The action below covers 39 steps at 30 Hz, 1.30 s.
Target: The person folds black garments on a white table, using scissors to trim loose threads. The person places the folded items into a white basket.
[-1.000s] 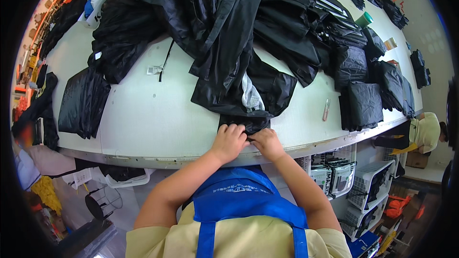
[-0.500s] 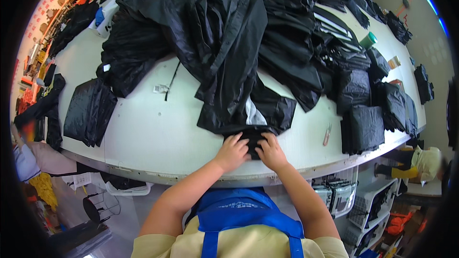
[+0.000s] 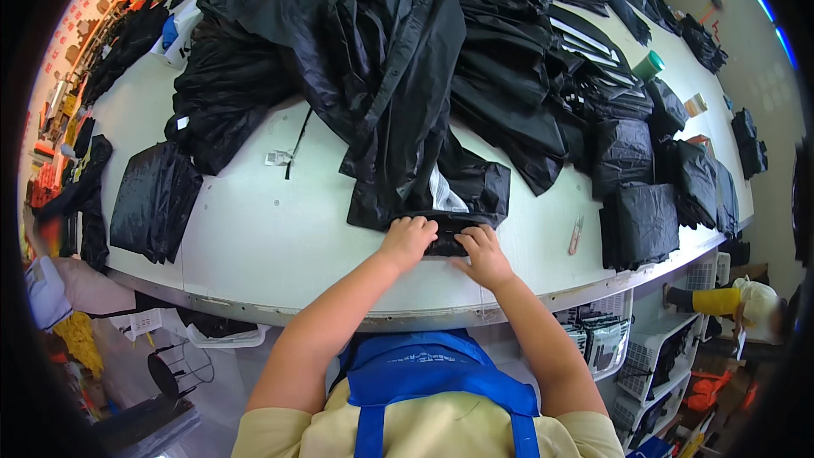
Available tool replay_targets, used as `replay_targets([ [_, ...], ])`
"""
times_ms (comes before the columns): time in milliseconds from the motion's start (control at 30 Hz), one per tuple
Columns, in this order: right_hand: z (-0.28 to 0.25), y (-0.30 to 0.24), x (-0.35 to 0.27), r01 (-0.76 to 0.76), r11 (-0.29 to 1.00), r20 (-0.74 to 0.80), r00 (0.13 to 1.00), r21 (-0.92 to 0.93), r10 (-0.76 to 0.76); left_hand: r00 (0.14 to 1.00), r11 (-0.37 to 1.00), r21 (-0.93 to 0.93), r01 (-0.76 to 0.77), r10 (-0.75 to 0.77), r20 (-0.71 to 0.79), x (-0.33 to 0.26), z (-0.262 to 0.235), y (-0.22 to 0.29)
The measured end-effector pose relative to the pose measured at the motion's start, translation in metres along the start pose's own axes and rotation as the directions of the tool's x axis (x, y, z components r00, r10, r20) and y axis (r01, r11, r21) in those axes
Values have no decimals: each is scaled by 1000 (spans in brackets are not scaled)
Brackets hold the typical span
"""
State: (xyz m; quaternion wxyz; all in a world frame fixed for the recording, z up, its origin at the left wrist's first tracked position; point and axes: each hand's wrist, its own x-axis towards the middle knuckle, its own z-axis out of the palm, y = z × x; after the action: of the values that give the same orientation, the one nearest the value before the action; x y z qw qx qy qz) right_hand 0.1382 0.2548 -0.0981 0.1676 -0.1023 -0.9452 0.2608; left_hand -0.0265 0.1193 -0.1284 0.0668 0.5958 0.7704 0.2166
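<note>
A shiny black raincoat (image 3: 394, 110) with a row of snaps lies across the worktable (image 3: 263, 263), its near end folded over into a small bundle in front of me. My left hand (image 3: 409, 240) has its fingers curled over the left part of that fold, and the thumb is hidden. My right hand (image 3: 485, 256) grips the fold's right part with bent fingers, the thumb lower on the near side. Just beyond the fold, a patch of grey-white lining (image 3: 443, 193) shows in an opening of the coat.
Folded black bundles (image 3: 640, 225) are stacked at the right, and another folded stack (image 3: 157, 201) sits at the left. Small thread snips (image 3: 576, 236) lie right of my hands. A white tag (image 3: 277, 158) and a green roll (image 3: 649, 66) are farther off. Other people stand around.
Both hands have moved slightly away from me, turning the coat's near end over. The dark flap that hung toward me is now shorter and rolled up.
</note>
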Motion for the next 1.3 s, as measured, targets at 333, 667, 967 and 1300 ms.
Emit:
replay_targets([
  [333, 7, 22, 18, -230, 971, 97, 967, -61, 235, 996, 996, 89, 2, -10, 94, -2, -21, -9],
  [667, -10, 30, 21, 28, 937, 197, 979, -348, 44, 936, 972, 223, 81, -151, 319, 16, -58, 15],
  [967, -30, -45, -9, -91, 978, 275, 951, -187, 141, 924, 991, 116, -65, 16, 382, -42, -90, 12],
  [1300, 21, -40, -28, -342, 926, 216, 903, -162, 371, 979, 971, 219, -96, 52, 197, -46, -41, 60],
])
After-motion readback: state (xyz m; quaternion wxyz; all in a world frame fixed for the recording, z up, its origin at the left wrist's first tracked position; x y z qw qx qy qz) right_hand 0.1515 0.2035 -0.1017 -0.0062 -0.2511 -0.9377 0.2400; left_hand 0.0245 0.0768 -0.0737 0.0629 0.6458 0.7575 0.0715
